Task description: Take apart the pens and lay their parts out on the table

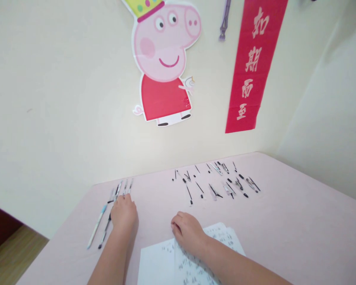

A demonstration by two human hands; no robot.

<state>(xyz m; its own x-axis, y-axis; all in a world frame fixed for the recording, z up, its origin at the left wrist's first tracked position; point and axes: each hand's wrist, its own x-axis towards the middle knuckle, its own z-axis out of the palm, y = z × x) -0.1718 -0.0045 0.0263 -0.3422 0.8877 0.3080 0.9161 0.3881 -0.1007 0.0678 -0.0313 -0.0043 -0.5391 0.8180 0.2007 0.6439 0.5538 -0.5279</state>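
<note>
At the left of the table my left hand [124,211] is over a row of pens, its fingers bent down and close together. The fingertips are hidden, so I cannot tell what they grip. Just beyond them lie several clear pens [125,187] side by side. A pale pen with a blue end [96,227] and a dark-tipped pen [105,233] lie left of the wrist. My right hand [188,231] is loosely closed at the top edge of an open notebook [157,263], with nothing seen sticking out of it. Handwriting covers the right page, partly under my forearm.
Several disassembled pen parts [214,192], dark caps and refills among them, lie in two rough rows on the pink tabletop [284,221]. A cartoon pig cutout [166,95] and a red banner [246,79] are on the wall behind. The table's left edge drops to a wooden floor [17,253].
</note>
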